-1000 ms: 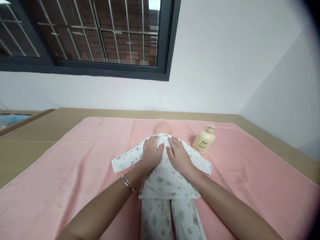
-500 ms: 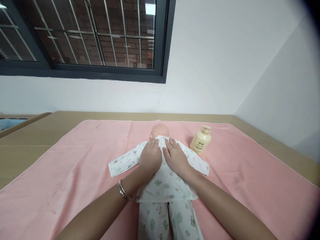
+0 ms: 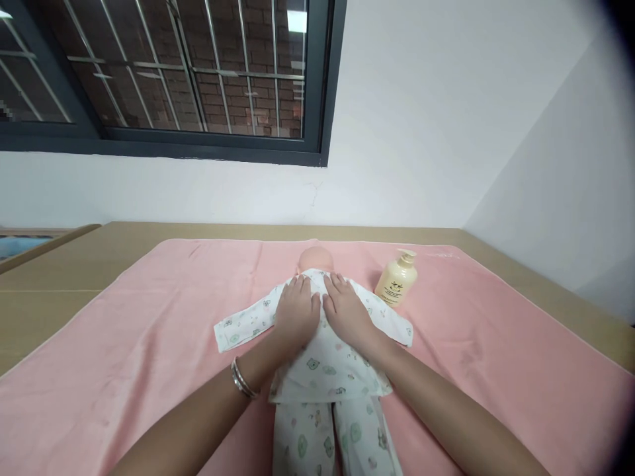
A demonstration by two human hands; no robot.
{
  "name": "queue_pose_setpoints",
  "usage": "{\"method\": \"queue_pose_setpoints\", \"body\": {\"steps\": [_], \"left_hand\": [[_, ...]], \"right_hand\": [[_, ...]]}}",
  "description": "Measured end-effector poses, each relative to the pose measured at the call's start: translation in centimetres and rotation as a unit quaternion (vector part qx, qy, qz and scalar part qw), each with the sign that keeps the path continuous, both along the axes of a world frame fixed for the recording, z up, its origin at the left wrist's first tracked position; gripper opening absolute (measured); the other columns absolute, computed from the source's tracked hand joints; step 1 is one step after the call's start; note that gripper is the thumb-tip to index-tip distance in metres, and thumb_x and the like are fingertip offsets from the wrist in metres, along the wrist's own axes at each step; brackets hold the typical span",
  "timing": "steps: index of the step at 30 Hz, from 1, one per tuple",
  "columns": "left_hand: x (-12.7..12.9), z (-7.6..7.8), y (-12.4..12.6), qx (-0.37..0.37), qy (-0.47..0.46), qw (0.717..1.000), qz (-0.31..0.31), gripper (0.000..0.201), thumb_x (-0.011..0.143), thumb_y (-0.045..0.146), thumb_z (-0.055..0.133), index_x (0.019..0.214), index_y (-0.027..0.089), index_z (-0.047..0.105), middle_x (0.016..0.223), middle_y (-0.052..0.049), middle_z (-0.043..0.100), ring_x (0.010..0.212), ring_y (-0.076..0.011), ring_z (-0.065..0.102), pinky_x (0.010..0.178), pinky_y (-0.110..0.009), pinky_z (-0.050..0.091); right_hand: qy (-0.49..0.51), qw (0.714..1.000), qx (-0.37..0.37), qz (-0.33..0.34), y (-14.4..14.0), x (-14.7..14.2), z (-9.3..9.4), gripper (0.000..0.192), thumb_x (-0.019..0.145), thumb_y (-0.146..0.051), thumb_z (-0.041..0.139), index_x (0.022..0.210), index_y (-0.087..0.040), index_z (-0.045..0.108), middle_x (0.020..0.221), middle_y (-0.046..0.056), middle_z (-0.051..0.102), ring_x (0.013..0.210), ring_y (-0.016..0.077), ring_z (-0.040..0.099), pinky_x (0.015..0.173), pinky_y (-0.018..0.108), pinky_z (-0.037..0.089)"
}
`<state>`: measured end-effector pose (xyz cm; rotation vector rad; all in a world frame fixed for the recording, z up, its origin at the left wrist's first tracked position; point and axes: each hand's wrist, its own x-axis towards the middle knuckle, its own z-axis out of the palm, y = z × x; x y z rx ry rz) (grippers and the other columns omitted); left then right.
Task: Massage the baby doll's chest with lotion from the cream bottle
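A baby doll (image 3: 330, 377) in white printed pyjamas lies on a pink sheet (image 3: 173, 311), its bald head at the far end and its sleeves spread to both sides. My left hand (image 3: 297, 311) rests flat on the left of the doll's upper torso, fingers stretched toward its head. On the right of the torso lies my right hand (image 3: 347, 311), also flat, with its thumb near the other thumb. Neither hand grips anything. The doll's face does not show.
A cream pump bottle (image 3: 397, 279) stands, slightly tilted in view, beside the doll's right-hand sleeve. Behind the wooden table surface (image 3: 74, 271) is a white wall (image 3: 407, 132) with a dark-framed, barred window (image 3: 198, 73). A wooden rail (image 3: 54, 244) runs at the far left.
Both hands stay flat on the doll's upper torso, almost unmoved. The whole view has shifted very slightly.
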<state>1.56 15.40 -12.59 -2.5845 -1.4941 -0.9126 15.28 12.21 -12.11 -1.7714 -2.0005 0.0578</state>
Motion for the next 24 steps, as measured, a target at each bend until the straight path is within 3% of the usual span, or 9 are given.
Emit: {"method": "queue_pose_setpoints", "body": {"steps": [3,5,9,12,18,24], "left_hand": [[-0.4,-0.2,2.0,-0.079,-0.031,0.996,-0.008,0.046,0.094,0.032,0.032,0.13,0.01,0.048,0.138,-0.017,0.05,0.131,-0.0267,0.042,0.109,-0.048,0.032],[-0.5,-0.4,2.6,-0.094,-0.047,0.994,-0.008,0.046,0.094,0.034,0.032,0.131,0.011,0.048,0.14,-0.016,0.047,0.133,-0.0259,0.04,0.11,-0.048,0.03],[-0.4,-1.0,2.4,-0.077,-0.07,0.995,-0.001,0.046,0.094,0.034,0.032,0.13,0.011,0.048,0.138,-0.015,0.05,0.132,-0.026,0.04,0.111,-0.047,0.028],[-0.3,-1.3,2.0,-0.067,-0.08,0.994,-0.001,0.046,0.093,0.032,0.031,0.13,0.01,0.049,0.137,-0.015,0.05,0.132,-0.0263,0.04,0.112,-0.047,0.027],[-0.1,-1.8,1.6,-0.035,-0.094,0.995,-0.01,0.042,0.092,0.029,0.033,0.127,0.014,0.051,0.136,-0.012,0.052,0.132,-0.0258,0.04,0.113,-0.049,0.026],[-0.1,-1.8,1.6,-0.031,-0.097,0.995,-0.011,0.041,0.092,0.027,0.035,0.125,0.011,0.053,0.133,-0.013,0.055,0.129,-0.0265,0.043,0.112,-0.049,0.028]], "right_hand": [[-0.029,0.999,0.034,0.006,-1.4,-1.1,0.0,0.05,0.094,-0.024,0.032,0.139,-0.006,0.042,0.147,0.017,0.035,0.14,0.0276,0.025,0.114,0.045,0.024],[-0.041,0.998,0.055,0.011,-2.3,-1.7,0.0,0.049,0.093,-0.024,0.033,0.136,-0.006,0.046,0.145,0.016,0.039,0.139,0.0279,0.028,0.113,0.045,0.027],[-0.006,0.997,0.077,0.015,-2.8,-1.8,0.0,0.046,0.092,-0.02,0.032,0.133,-0.014,0.051,0.139,0.01,0.048,0.137,0.0245,0.031,0.11,0.043,0.033],[0.049,0.996,0.069,0.013,-1.7,-0.9,-0.1,0.044,0.094,-0.023,0.032,0.132,-0.018,0.053,0.142,0.006,0.046,0.138,0.0228,0.03,0.111,0.043,0.032],[0.08,0.996,0.033,-0.022,1.3,1.2,-0.7,0.048,0.094,-0.032,0.035,0.138,-0.015,0.044,0.146,0.011,0.039,0.138,0.0253,0.03,0.113,0.048,0.021],[0.077,0.996,0.037,-0.024,1.2,1.2,-1.2,0.048,0.096,-0.033,0.032,0.139,-0.016,0.043,0.146,0.01,0.039,0.138,0.0248,0.028,0.113,0.048,0.019]]}}
